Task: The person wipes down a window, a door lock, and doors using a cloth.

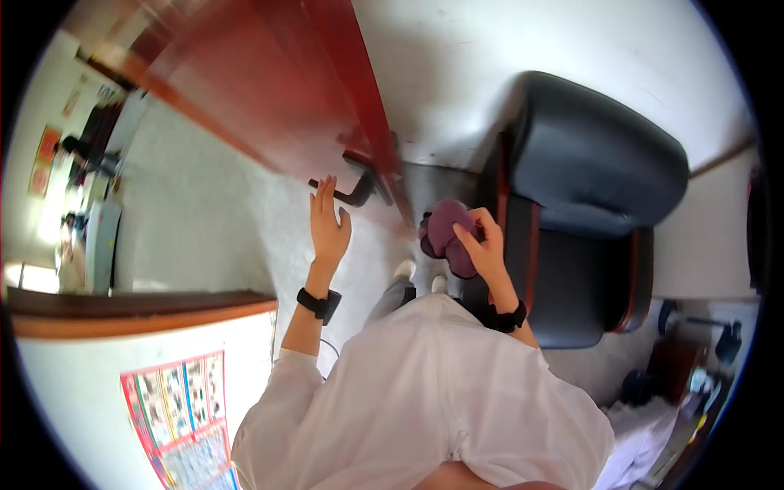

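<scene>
My left hand (330,222) is raised beside the dark lever handle (353,196) of a red door (278,90). Its fingers are stretched out and overlap the handle's end; whether they touch it I cannot tell. In my right hand (483,243) is a purple, soft-looking bundle (447,233) with some black on its left side, held between thumb and fingers. Both wrists wear black bands.
A black padded chair (596,155) with reddish wooden arms stands on the right by a white wall. Through the doorway at left, a person (90,157) is in the room beyond. A poster (184,412) hangs at lower left. Various items lie at lower right.
</scene>
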